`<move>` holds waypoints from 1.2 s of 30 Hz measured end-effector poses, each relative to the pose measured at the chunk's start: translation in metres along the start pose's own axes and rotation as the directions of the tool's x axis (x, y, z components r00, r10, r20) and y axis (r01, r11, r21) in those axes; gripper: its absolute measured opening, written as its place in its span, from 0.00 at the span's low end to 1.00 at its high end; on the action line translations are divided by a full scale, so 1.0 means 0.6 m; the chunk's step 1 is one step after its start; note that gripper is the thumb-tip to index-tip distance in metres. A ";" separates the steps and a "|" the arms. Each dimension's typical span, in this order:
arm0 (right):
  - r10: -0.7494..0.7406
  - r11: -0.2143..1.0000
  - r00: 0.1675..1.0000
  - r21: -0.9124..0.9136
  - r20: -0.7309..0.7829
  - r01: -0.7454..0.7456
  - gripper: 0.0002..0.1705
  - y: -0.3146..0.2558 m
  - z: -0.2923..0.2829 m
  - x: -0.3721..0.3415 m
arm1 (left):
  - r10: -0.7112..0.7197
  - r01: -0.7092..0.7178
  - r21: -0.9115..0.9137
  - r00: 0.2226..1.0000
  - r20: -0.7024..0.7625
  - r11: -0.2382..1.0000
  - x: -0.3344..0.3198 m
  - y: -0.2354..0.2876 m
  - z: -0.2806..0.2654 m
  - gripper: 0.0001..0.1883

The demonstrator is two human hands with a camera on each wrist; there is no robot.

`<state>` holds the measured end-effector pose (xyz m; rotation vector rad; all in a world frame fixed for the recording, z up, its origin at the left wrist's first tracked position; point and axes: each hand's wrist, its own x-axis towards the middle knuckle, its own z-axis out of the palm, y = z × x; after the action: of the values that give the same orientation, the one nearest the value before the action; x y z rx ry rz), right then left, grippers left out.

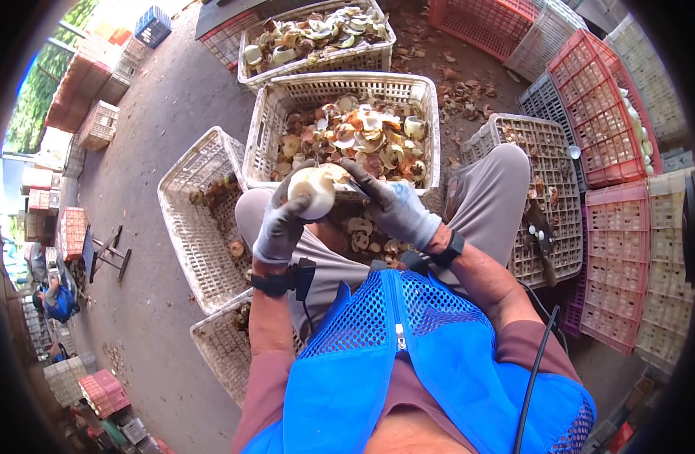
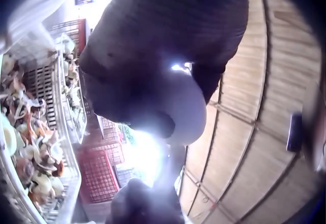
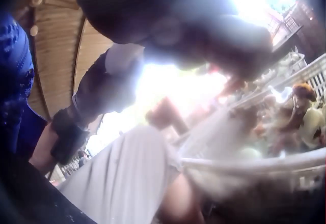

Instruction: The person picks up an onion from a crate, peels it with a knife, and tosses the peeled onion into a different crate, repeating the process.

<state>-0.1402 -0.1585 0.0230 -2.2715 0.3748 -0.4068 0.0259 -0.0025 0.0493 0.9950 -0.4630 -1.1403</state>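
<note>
Blue vest (image 1: 347,333) lies nearest; farther off stands a crate (image 1: 435,151) of peelings (image 1: 363,140). By its near rim, 2 gloved hands work: the right hand (image 1: 397,206), fingers bent, its hold unclear; the left hand (image 1: 282,219), gripping a pale onion (image 1: 313,188). Smooth flesh could slip if that grip slackens.

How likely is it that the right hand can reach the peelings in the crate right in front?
Probably yes: the right hand looks close to the crate, and nothing covers the peelings, though that hand seems busy at the onion.
</note>
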 end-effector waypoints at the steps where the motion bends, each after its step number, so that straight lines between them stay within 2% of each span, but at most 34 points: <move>1: 0.037 0.999 0.997 -0.018 0.069 -0.035 0.41 0.008 0.000 0.000 | 0.002 -0.002 0.009 1.000 -0.013 1.000 -0.001 -0.002 -0.010 0.33; 3: 0.114 0.993 0.973 -0.064 0.200 -0.103 0.37 0.022 -0.006 0.003 | -0.021 0.022 0.020 0.999 -0.035 1.000 0.002 -0.014 -0.034 0.32; 6: 0.207 0.957 0.954 -0.247 0.215 -0.152 0.33 0.006 -0.038 -0.006 | -0.082 0.084 0.034 0.995 -0.063 0.996 0.007 -0.026 -0.048 0.31; 7: 0.096 0.979 0.988 -0.188 0.121 -0.072 0.36 0.013 -0.037 -0.010 | -0.089 0.093 0.043 0.993 -0.078 0.995 0.007 -0.026 -0.043 0.30; 10: 0.057 0.982 0.984 -0.189 0.167 -0.025 0.39 -0.025 -0.062 -0.019 | -0.094 0.101 0.095 0.992 -0.082 0.990 0.009 -0.026 -0.036 0.32; 11: -0.055 0.975 0.986 -0.206 0.156 0.087 0.43 -0.017 -0.052 -0.022 | -0.095 0.103 0.116 0.993 -0.074 0.988 0.010 -0.027 -0.033 0.32; 15: -0.160 0.954 0.964 -0.219 0.211 0.206 0.45 -0.002 -0.053 -0.021 | -0.133 0.127 0.201 0.991 0.016 0.971 0.016 -0.030 -0.033 0.37; 18: -0.194 0.926 0.957 -0.281 0.214 0.250 0.45 0.011 -0.046 -0.027 | -0.181 0.167 0.238 0.983 0.038 0.957 0.018 -0.033 -0.032 0.39; 19: -0.206 0.921 0.958 -0.292 0.198 0.259 0.45 0.016 -0.044 -0.028 | -0.160 0.145 0.207 0.985 0.062 0.968 0.018 -0.036 -0.030 0.34; 20: -0.219 0.915 0.959 -0.304 0.182 0.266 0.44 0.021 -0.041 -0.031 | -0.171 0.152 0.214 0.983 0.071 0.965 0.019 -0.036 -0.029 0.34; 22: -0.172 0.907 0.964 -0.350 0.201 0.234 0.44 0.011 -0.048 -0.029 | -0.189 0.165 0.229 0.978 0.087 0.959 0.021 -0.034 -0.029 0.35; 24: -0.048 0.894 0.964 -0.419 0.263 0.159 0.43 -0.011 -0.060 -0.020 | -0.179 0.144 0.272 0.978 0.110 0.952 0.026 -0.036 -0.033 0.35; 27: 0.035 0.936 0.942 -0.341 0.334 0.086 0.40 -0.020 -0.064 0.000 | -0.162 0.122 0.323 0.982 0.099 0.939 0.023 -0.025 -0.026 0.35; 30: 0.107 0.979 0.934 -0.198 0.340 -0.039 0.39 -0.004 -0.040 0.015 | -0.130 0.096 0.369 0.989 0.069 0.924 0.020 -0.011 -0.020 0.36; 31: 0.086 0.988 0.951 -0.146 0.298 -0.044 0.40 0.013 -0.020 0.016 | -0.116 0.084 0.385 0.991 0.060 0.919 0.020 -0.007 -0.021 0.36; 33: -0.023 0.989 0.984 0.149 0.178 -0.003 0.39 0.037 0.015 0.022 | -0.070 0.055 0.382 0.997 0.026 0.923 0.024 -0.010 -0.025 0.38; 36: 0.075 0.854 0.996 0.513 0.055 -0.092 0.31 0.048 0.050 0.051 | -0.006 0.002 0.384 1.000 0.011 0.923 0.034 -0.021 -0.044 0.41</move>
<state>-0.1047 -0.1698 -0.0126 -1.7269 0.3022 -0.3717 0.0468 -0.0108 0.0216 1.3295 -0.7132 -1.0803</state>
